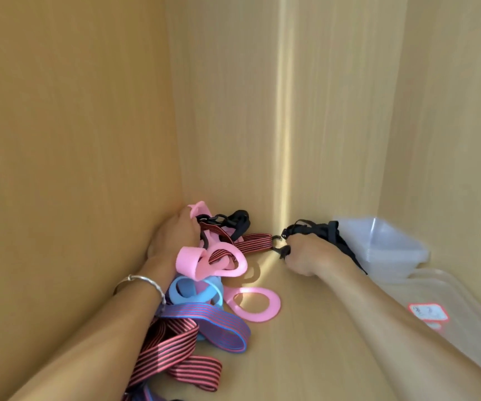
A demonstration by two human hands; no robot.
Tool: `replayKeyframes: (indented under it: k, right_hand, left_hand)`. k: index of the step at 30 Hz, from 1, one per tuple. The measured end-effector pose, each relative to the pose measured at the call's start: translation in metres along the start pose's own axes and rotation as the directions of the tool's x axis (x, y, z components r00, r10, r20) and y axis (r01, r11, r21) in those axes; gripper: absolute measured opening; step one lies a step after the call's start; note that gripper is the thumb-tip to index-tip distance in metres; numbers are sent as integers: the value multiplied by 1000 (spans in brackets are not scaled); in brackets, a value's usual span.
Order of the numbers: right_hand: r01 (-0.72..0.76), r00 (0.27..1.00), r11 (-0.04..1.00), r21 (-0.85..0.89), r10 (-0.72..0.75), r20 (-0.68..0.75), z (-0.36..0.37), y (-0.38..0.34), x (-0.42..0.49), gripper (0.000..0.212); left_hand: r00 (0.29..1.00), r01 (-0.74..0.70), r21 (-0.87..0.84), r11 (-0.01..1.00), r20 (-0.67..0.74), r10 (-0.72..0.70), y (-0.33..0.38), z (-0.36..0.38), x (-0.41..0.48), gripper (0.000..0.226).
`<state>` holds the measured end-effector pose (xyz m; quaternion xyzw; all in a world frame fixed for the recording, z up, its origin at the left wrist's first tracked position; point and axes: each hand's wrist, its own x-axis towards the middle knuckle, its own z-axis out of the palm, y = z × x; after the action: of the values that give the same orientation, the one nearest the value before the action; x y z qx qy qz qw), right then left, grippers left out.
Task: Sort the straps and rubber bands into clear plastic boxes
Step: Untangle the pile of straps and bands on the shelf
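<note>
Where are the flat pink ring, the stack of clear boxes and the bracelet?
flat pink ring (258, 317), head view, near edge of its band.
stack of clear boxes (358, 241), head view, left wall.
bracelet (143, 280), head view, band atop the left wrist.

A pale wooden shelf (314, 351) sits between matching wooden walls (74, 111). A sunlight strip (285, 146) runs down the back corner. A silver bracelet (142, 280) shows at left, a red-bordered label (428, 312) at right.
</note>
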<state>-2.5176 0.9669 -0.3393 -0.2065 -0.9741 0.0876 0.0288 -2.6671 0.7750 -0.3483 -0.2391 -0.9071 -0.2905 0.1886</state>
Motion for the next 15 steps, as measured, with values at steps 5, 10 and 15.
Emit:
replayKeyframes:
  k: [5,10,15]
  right_hand:
    - [129,980,961,243,-87,-178,-12,-16,-7,24]
    - [257,951,901,350,-171,-257,-16,-47,-1,38]
    - [147,979,946,288,-98,-178,3,-68,62,67]
  left_hand:
    - [989,63,-261,963,-110,-95,7,-1,-17,47]
    - [982,38,-328,944,-163,-96,3,2,-16,68]
    - [987,-17,-307,952,-155,-32,1,3,-18,56]
